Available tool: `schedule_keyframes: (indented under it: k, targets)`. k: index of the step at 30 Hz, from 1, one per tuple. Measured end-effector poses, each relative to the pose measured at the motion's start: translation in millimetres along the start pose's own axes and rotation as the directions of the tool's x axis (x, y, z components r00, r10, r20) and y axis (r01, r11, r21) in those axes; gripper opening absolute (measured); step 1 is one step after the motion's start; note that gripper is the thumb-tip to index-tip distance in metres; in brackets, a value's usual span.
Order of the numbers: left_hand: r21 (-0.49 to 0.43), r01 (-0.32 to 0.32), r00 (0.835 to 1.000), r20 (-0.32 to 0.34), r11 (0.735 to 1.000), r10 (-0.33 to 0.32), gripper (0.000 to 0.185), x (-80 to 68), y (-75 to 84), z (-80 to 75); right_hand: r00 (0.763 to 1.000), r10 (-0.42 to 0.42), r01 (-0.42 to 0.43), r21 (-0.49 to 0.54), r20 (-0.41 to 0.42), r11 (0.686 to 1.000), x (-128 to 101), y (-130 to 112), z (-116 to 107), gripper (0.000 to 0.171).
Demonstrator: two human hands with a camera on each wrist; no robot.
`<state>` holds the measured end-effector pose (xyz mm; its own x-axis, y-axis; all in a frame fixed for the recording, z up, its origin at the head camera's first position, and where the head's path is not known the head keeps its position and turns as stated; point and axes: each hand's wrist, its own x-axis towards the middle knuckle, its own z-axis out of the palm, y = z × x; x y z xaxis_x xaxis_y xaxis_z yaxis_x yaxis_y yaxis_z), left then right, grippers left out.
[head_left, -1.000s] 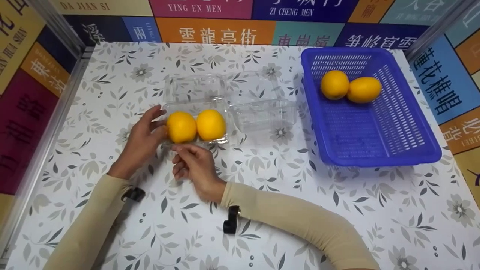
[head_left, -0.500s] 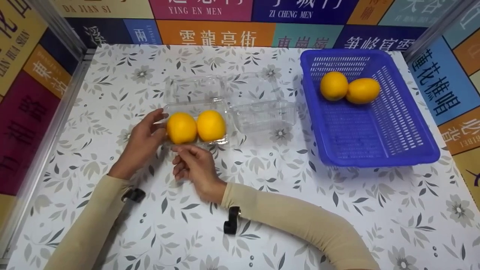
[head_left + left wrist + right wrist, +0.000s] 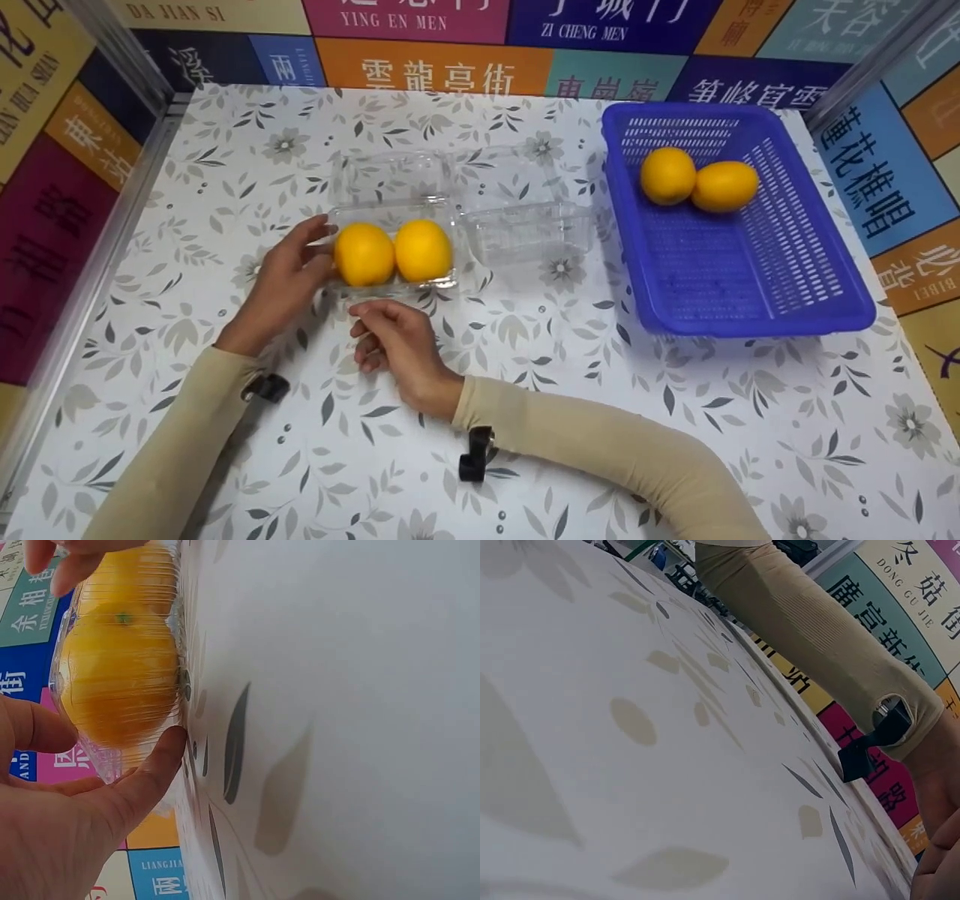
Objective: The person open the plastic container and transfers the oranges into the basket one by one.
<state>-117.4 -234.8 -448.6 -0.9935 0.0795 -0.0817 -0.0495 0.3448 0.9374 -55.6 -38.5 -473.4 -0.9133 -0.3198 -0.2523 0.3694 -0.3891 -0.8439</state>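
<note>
A clear plastic clamshell box (image 3: 390, 212) sits left of the table's middle, its lid (image 3: 390, 176) folded back, with two oranges (image 3: 364, 253) (image 3: 424, 250) side by side inside. My left hand (image 3: 319, 244) grips the box's left end, fingers on the far side and thumb (image 3: 154, 769) against its near bottom edge. The closest orange (image 3: 120, 682) shows through the ribbed plastic. My right hand (image 3: 367, 322) rests on the table just in front of the box, fingers loosely curled, holding nothing.
A second, empty clear clamshell (image 3: 529, 229) lies open right of the first. A blue slotted basket (image 3: 750, 300) at the right holds two more oranges (image 3: 667, 175) (image 3: 724, 187). Coloured sign walls enclose the floral tabletop (image 3: 675, 420) on three sides.
My right hand has drawn back a little from the box's front edge. The left hand and the box of oranges have stayed put.
</note>
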Motion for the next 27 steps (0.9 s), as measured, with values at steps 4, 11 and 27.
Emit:
schedule_keyframes:
  k: [4,11,27]
  targets:
    - [-0.009,-0.004,1.0,-0.004,1.0,0.004,0.064,0.2,0.0,0.2,0.999,-0.042,0.043,-0.028,0.021,0.999,-2.1,-5.0,-1.0,0.03]
    - [-0.009,-0.006,1.0,-0.001,1.0,0.006,0.064,-0.4,-0.2,-0.5,0.99,-0.13,0.138,-0.161,0.06,0.977,-2.2,-17.7,-3.5,0.025]
    - [0.044,-0.01,1.0,0.004,0.999,0.01,0.066,-0.9,0.4,-0.6,0.89,-0.356,0.455,-0.496,0.286,0.74,4.5,-46.4,-14.8,0.022]
